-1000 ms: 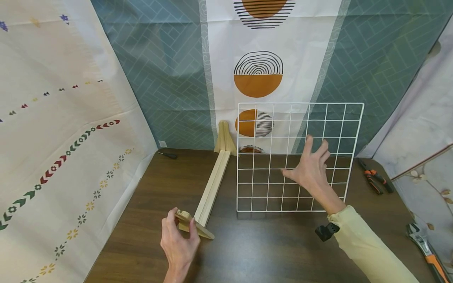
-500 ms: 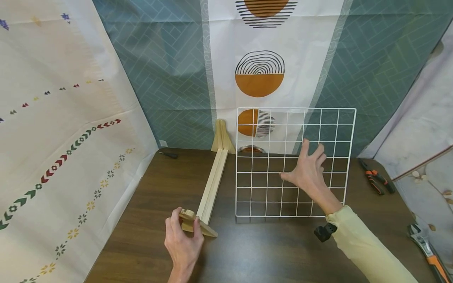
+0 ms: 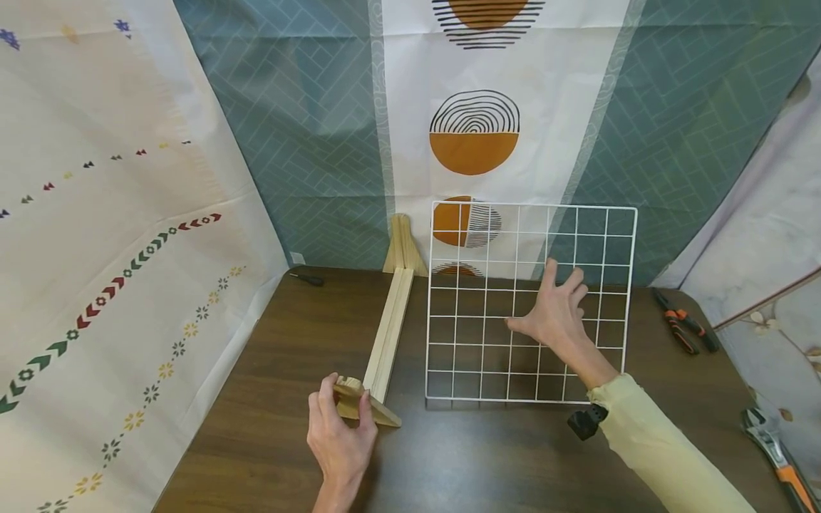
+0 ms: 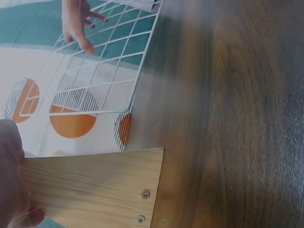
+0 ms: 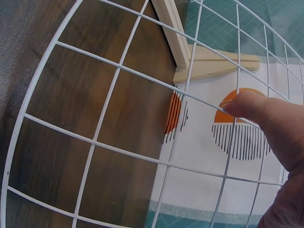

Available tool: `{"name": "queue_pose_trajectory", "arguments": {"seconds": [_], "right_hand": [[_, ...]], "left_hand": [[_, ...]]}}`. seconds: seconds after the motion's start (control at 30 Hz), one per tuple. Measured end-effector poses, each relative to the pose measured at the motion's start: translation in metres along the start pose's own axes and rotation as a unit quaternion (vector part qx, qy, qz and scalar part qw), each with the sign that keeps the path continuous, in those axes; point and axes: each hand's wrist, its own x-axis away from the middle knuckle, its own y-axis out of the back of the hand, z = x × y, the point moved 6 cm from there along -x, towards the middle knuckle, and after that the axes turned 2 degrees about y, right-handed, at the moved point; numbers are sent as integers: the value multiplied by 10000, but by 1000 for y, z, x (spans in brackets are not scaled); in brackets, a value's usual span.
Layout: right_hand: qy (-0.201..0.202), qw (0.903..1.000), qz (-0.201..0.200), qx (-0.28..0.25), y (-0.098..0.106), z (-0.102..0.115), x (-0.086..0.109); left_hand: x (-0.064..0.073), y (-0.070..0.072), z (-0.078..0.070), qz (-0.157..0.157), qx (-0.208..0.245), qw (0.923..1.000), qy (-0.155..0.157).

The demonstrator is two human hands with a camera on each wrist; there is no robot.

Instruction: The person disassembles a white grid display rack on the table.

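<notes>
My left hand (image 3: 343,434) pinches the near end piece (image 3: 383,411) of a pale wooden stand between thumb and fingers. Two screw heads (image 4: 145,194) show on that board in the left wrist view. A long grooved rail (image 3: 389,328) runs back from it to the flared far end piece (image 3: 400,246), which stands upright. To the right, my right hand (image 3: 554,313) grips a white wire grid panel (image 3: 487,400) with spread, bent fingers, the thumb (image 5: 244,105) at a wire. The panel is held upright, apart from the stand; some fingertips are hidden.
Pliers (image 3: 681,329) with orange-black handles lie at the table's right, and an adjustable wrench (image 3: 772,445) lies nearer on that side. A small screwdriver (image 3: 308,279) is at the back left. Patterned cloth (image 3: 321,128) hangs behind the brown table (image 3: 276,385).
The grid panel has come down and tipped slightly with my right hand, its top edge now lower in the head view. My left hand and the stand's near end have shifted slightly right.
</notes>
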Motion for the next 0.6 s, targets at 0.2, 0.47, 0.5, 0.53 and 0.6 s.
{"name": "queue_pose_trajectory", "arguments": {"seconds": [0.2, 0.47, 0.5, 0.53, 0.6], "right_hand": [[-129, 9998, 171, 3, -8, -3, -3], [-521, 9966, 643, 56, -24, -8, -5], [-565, 9960, 696, 72, -26, -8, -5], [-603, 9953, 746, 88, -28, -9, -6], [-663, 9944, 813, 104, -31, -10, -7]], "left_hand": [[0, 0, -1, -40, 1, 10000, 88], [2, -2, -2, -42, -41, 9999, 147], [2, -2, -2, -40, -43, 9999, 153], [2, -2, -2, -38, -49, 9999, 160], [2, -2, -2, -42, -64, 9998, 169]]}}
